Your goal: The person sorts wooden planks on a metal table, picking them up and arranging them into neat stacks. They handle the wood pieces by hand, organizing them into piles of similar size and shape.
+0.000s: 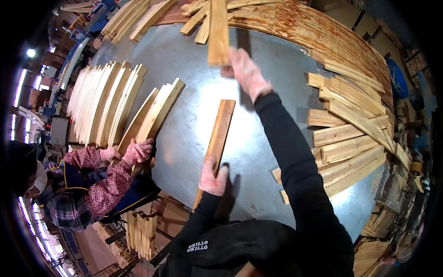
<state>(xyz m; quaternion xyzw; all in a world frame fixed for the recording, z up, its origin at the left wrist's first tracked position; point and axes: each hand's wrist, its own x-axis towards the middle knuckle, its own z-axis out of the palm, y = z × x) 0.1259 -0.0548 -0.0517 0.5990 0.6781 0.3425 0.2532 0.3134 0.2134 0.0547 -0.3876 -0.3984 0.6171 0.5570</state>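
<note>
Wooden board (pixel 218 32), top centre: right hand (pixel 249 75) pinches its end; left hand (pixel 213 178), lower centre, clasps brown plank (pixel 222 124).

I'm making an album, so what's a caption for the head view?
Left hand on one board, right hand holding another, more boards around.

The raised plank (pixel 218 32) runs past the top edge, far end unseen.

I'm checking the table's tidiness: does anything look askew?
Yes: in the pile of boards at the right, one plank lies slantwise across several others and the ends don't line up. It looks jumbled compared with the orderly row of boards at the left.
</note>
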